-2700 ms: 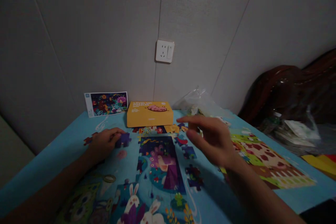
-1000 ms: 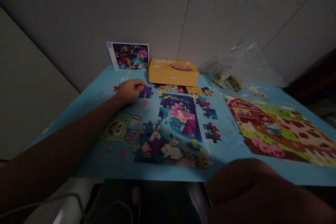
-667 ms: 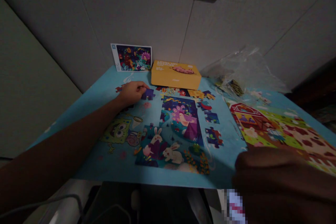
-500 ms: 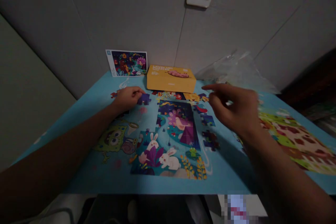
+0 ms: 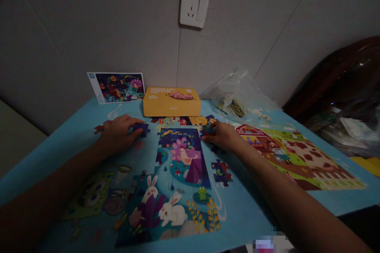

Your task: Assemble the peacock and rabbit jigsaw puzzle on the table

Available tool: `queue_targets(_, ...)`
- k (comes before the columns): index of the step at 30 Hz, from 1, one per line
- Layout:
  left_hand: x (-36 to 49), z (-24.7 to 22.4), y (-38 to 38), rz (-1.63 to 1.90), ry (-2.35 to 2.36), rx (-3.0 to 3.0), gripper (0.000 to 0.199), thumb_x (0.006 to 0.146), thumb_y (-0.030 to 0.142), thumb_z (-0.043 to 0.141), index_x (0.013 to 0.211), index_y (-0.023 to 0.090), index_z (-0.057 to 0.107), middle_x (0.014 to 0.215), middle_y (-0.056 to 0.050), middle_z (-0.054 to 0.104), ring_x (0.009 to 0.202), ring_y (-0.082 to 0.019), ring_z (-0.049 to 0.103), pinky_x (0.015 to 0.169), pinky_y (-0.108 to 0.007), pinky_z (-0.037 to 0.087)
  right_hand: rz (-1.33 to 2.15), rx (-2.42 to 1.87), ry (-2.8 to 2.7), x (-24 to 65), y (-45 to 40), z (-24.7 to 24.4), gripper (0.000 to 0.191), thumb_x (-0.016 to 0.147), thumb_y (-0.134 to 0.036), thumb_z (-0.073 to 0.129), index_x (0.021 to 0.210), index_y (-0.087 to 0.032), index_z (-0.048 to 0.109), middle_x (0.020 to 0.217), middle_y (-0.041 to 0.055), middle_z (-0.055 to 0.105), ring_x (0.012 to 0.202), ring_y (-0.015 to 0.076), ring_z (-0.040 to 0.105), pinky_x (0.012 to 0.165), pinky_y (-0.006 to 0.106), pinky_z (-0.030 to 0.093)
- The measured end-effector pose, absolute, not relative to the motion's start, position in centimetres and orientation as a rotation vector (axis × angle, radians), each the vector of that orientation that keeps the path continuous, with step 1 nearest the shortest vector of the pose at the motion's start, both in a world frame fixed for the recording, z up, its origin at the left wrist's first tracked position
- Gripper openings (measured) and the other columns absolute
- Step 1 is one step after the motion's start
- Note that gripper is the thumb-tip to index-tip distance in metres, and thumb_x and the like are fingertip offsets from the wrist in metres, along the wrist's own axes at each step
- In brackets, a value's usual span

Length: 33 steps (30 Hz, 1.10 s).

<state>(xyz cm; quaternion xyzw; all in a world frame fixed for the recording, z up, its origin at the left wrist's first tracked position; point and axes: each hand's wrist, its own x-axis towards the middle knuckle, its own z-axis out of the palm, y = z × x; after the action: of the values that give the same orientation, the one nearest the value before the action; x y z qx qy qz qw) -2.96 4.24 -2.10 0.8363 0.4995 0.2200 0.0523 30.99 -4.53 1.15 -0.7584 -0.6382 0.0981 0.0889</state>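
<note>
On the blue table lies a partly joined puzzle point(image 5: 175, 189) with white rabbits, a stream and a pink-purple peacock. My left hand point(image 5: 118, 132) is left of its top edge, thumb and forefinger around a dark purple piece point(image 5: 141, 129). At the puzzle's upper right, my right hand point(image 5: 221, 134) has its fingers pinched at a piece lying there; the fingers partly hide it. A loose dark piece cluster point(image 5: 222, 172) lies below my right hand. More loose pieces point(image 5: 175, 121) lie in front of the yellow box.
A yellow box point(image 5: 171, 102) stands at the back by the wall, beside a leaning picture card point(image 5: 118, 87). A clear plastic bag point(image 5: 237, 91) holding pieces lies right of it. A farm puzzle point(image 5: 297, 156) with a cow covers the right side.
The view has shifted. My right hand has come down from above the table to the loose pieces at the puzzle's upper right. My left hand stays by the purple piece.
</note>
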Motion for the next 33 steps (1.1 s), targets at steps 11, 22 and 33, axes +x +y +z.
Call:
queue_targets(11,-3.5,-3.2,4.6,0.601,1.462,2.719,0.045,0.085,0.044,0.042,0.115,0.023,0.067,0.115,-0.012,0.062,0.106,-0.032,0.055,0.093,-0.047,0.042,0.470,-2.290,-1.983,33.0,-6.0,4.1,0.065,0.063,-0.058,0.078,0.110,-0.015,0.067,0.097,0.0114,0.070,0.085,0.0247,0.064,0.064,0.028,0.041)
queue_targets(22,-3.8,-3.7,5.0,0.612,1.484,2.707,0.046,0.079,0.024,0.040,0.116,0.025,0.067,0.117,-0.012,0.062,0.108,-0.035,0.054,0.092,-0.051,0.043,0.511,-2.281,-2.142,32.4,-6.6,4.4,0.033,0.060,-0.040,0.084,0.077,-0.019,0.066,0.075,0.0040,0.066,0.066,0.0185,0.057,0.054,0.027,0.034)
queue_targets(33,-3.1,-2.3,4.0,0.694,1.429,2.741,0.040,0.079,0.025,0.043,0.109,0.022,0.069,0.115,-0.014,0.063,0.108,-0.035,0.055,0.093,-0.052,0.042,1.094,-1.485,-1.620,31.4,-5.8,3.9,0.020,0.073,-0.023,0.068,0.089,-0.014,0.059,0.060,-0.0047,0.054,0.053,0.0092,0.048,0.052,0.023,0.036)
